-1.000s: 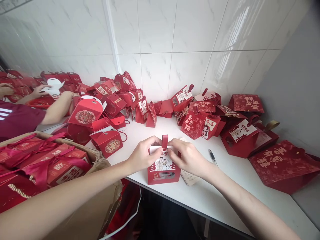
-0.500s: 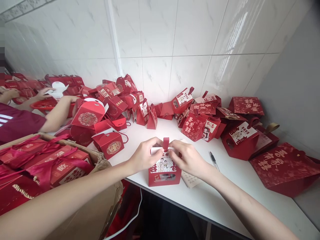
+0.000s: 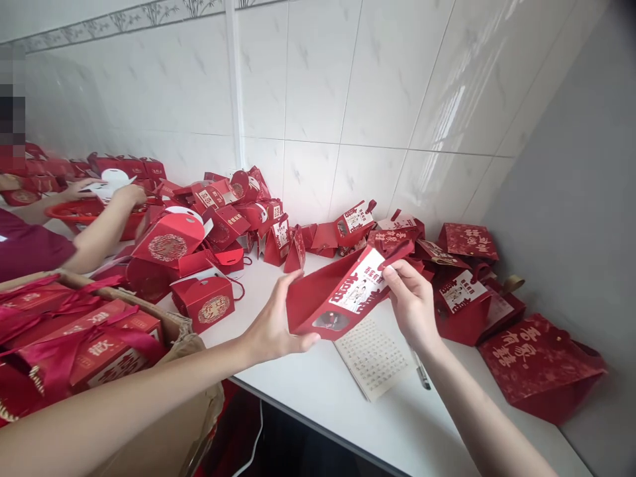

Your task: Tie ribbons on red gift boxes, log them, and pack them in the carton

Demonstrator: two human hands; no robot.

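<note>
Between my hands, a red gift box [image 3: 355,291] is tilted above the white table, its top pointing right. A white label with a printed couple and a clear window show on its near face. My left hand [image 3: 275,318] grips the bottom end, thumb underneath and fingers along the base. At the top edge, near the dark red ribbon loop, my right hand [image 3: 411,298] pinches the box between thumb and fingers. Below the box lies a handwritten notepad [image 3: 375,361], partly covered by it. A pen [image 3: 421,371] rests beside the pad, under my right wrist.
Red gift boxes [image 3: 541,364] pile up along the wall and the right side. More boxes [image 3: 201,301] lie to the left. A cardboard carton [image 3: 183,338] of ribboned boxes stands at the near left. Behind it, a co-worker's arm [image 3: 99,232] reaches over a red basket [image 3: 64,211].
The gift box was upright on the table with both hands at its top. Now it is lifted and tipped rightward, my left hand moved to its base. The notepad is more exposed.
</note>
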